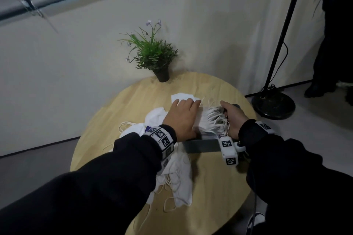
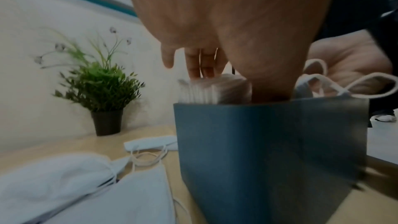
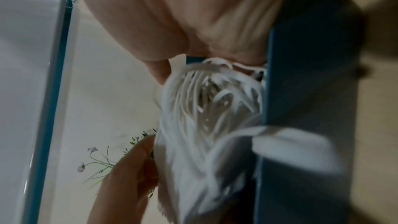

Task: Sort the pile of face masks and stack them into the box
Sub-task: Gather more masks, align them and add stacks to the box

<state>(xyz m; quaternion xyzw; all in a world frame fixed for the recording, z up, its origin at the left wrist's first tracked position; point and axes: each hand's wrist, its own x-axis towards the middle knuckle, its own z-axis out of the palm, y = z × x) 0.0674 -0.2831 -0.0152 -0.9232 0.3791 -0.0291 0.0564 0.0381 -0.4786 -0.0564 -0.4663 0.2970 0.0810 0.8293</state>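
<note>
Nearest the head camera, loose face masks (image 1: 179, 183) sprawl in an unsorted pile at the near left of the round table (image 1: 215, 196), ear loops trailing, waiting their turn. Just beyond them stands the blue-grey box (image 1: 200, 145), already packed with a stack of masks (image 2: 206, 89) set on edge that rises above its rim. The left hand (image 1: 181, 118) lies flat on top of that stack, fingers straight and gripping nothing, probably pressing the masks down so they seat level. The right hand (image 1: 232, 117) is at the box's right side against the bunched ear loops (image 1: 216, 118), likely steadying the box and herding the loops inward; whether its fingers grasp anything cannot be told. One more mask (image 1: 183, 97) lies just beyond the box. A potted plant (image 1: 152, 55) stands at the table's far edge, and a lamp stand (image 1: 273, 104) on the floor to the right.
</note>
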